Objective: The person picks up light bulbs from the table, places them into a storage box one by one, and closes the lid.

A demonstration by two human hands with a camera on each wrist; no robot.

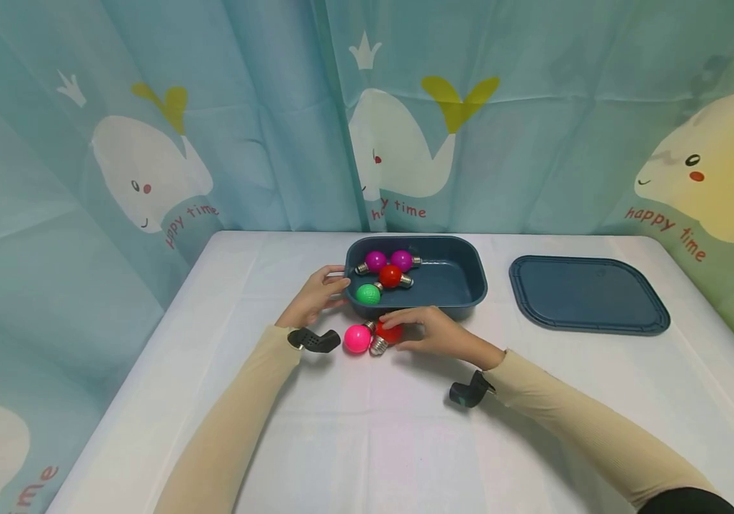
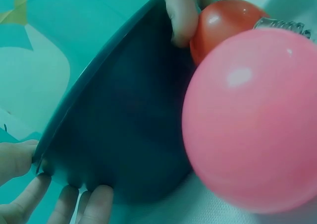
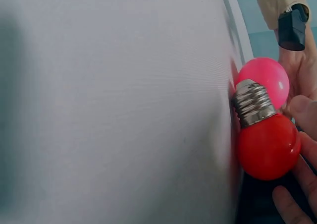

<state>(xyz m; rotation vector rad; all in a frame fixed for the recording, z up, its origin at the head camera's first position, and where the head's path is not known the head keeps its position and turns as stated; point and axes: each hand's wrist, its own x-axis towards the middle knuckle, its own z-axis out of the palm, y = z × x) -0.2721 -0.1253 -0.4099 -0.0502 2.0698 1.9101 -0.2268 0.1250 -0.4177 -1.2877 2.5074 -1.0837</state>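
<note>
A dark blue rectangular bin [image 1: 450,289] stands at the back of the table. My left hand [image 1: 315,294] touches its left end, fingertips against the outer wall [image 2: 124,130] near the rim. In front of the bin, a red light bulb [image 3: 268,147] with a silver screw base lies low over the cloth. The right hand [image 1: 434,334] grips this bulb with curled fingers. Beside it on the left is a pink bulb [image 1: 357,339], large in the left wrist view. Inside the bin lie two purple bulbs [image 1: 376,261], another red bulb [image 1: 390,276] and a green bulb [image 1: 368,293].
A flat dark blue lid [image 1: 588,294] lies on the table right of the bin. White cloth [image 1: 367,442] covers the table. A whale-print curtain [image 1: 521,164] hangs behind and at the sides. Each wrist carries a black camera [image 1: 470,391].
</note>
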